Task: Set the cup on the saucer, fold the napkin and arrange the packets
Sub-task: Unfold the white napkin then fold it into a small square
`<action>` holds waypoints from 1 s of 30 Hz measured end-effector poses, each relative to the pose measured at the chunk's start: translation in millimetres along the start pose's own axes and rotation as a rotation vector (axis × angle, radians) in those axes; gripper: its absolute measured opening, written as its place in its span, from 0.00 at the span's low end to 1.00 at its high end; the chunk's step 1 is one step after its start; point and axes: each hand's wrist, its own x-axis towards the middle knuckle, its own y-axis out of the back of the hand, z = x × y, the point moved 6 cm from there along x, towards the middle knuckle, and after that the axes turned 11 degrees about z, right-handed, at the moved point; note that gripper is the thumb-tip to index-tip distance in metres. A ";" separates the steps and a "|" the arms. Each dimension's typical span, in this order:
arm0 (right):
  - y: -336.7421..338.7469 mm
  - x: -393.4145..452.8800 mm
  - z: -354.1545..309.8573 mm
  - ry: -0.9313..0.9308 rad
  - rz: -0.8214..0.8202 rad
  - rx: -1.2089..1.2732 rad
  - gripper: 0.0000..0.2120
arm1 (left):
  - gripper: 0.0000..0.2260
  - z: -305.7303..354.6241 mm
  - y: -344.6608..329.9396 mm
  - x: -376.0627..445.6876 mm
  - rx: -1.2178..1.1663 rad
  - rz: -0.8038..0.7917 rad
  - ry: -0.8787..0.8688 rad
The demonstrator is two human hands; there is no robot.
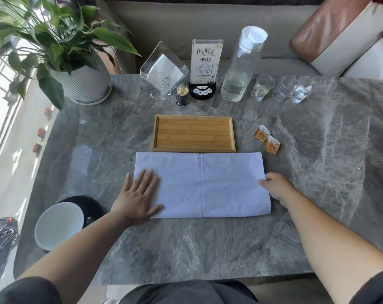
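A white napkin [206, 185] lies flat on the grey marble table as a wide rectangle with a centre crease. My left hand [138, 196] presses flat on its left end, fingers spread. My right hand [276, 185] pinches the napkin's right edge near the middle. A white cup [59, 224] sits on a black saucer [92, 205] at the near left edge of the table. Two brown packets [267, 139] lie right of a bare wooden tray [194, 133], which sits just beyond the napkin.
Along the far side stand a potted plant [81, 84], a clear napkin holder [164, 71], a toothpick jar [182, 95], a table sign [204, 69], a water carafe [241, 69] and three small glasses [280, 88]. A cushion [335, 34] lies beyond.
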 end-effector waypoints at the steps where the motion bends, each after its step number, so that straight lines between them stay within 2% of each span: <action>1: 0.6 0.0 0.3 0.002 0.003 0.000 0.18 | 0.38 1.0 0.7 -3.0 0.005 0.013 0.013; 5: 6.6 -4.3 7.3 0.007 0.002 0.002 0.15 | 0.36 1.0 -2.8 -11.4 -0.039 0.010 0.062; 9: 18.6 -16.2 -4.2 0.039 0.005 0.112 0.12 | 0.37 4.8 -5.7 -10.4 -0.078 -0.010 0.079; 13: 38.5 -48.8 -70.5 0.191 -0.024 0.338 0.10 | 0.38 11.7 -8.2 -14.8 -0.103 0.002 0.112; 16: 31.7 -86.9 -135.7 0.366 -0.104 0.379 0.10 | 0.38 12.3 -8.4 -15.5 -0.117 0.009 0.117; 20: -29.5 -128.7 -201.7 0.501 -0.206 0.298 0.10 | 0.37 12.7 -3.4 -17.5 -0.131 0.033 0.141; 25: -119.5 -140.9 -225.2 0.541 -0.053 0.059 0.10 | 0.35 14.3 2.1 -53.6 -0.222 0.128 0.238; 30: -187.1 -152.7 -225.7 0.628 -0.047 -0.239 0.13 | 0.33 19.2 0.1 -78.4 -0.253 0.154 0.254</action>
